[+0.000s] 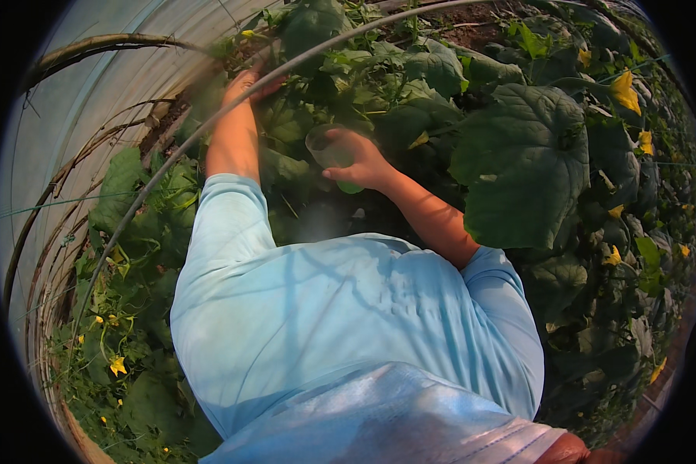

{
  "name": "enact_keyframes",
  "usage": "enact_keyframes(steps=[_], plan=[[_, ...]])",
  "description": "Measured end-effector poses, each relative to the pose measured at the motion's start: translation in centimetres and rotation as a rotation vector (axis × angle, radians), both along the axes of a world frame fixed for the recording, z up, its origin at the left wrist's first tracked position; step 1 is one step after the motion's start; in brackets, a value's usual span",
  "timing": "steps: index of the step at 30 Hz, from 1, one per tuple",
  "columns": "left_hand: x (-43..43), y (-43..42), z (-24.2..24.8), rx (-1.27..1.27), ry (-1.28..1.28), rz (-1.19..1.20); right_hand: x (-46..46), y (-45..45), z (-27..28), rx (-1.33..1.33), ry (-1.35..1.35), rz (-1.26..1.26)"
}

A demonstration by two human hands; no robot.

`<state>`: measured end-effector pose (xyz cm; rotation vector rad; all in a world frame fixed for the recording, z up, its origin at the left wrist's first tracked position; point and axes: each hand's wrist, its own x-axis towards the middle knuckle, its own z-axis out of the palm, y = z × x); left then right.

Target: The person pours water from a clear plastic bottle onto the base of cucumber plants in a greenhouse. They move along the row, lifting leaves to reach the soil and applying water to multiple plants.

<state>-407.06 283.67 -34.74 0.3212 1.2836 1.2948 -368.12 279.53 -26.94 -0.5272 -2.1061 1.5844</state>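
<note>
My right hand (366,159) is wrapped around a clear plastic cup (323,149), tilted among the leaves before my chest. A rounded green patch shows just under that hand; what it is I cannot tell. At the upper left, my left hand (245,87) reaches into the foliage of the vine plants (316,29) close to the plastic sheeting. Its fingers are spread in part, but a thin curved pole (319,49) crosses in front and blur hides the fingertips. Whether it pinches a stem there is unclear.
Translucent sheeting (52,145) with bent hoops (101,42) rises on the left. A big broad leaf (525,165) hangs beside my right forearm. Yellow flowers (625,93) dot the dense vines on both sides. A green string (64,206) runs across at the left.
</note>
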Motion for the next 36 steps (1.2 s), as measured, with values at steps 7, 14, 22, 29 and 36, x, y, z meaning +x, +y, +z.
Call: enact_keyframes(steps=[7, 14, 22, 29, 36], plan=[[0.9, -0.3, 0.6, -0.084, -0.084, 0.128, -2.3, -0.4, 0.3, -0.103, -0.106, 0.036], [0.7, -0.6, 1.3, -0.097, -0.080, 0.169, -4.4, 0.0, -2.0, 0.033, -0.125, 0.035], [1.6, -2.0, 2.3, 0.086, -0.036, 0.038, -9.2, 2.8, -3.5, 0.066, -0.161, 0.000], [3.0, -1.9, 4.5, 0.130, 0.089, 0.100, -10.9, 3.8, -0.3, 0.014, -0.151, -0.045], [2.1, -2.0, 4.3, 0.322, 0.179, 0.064, -11.7, 4.6, 0.6, 0.014, -0.159, 0.011]])
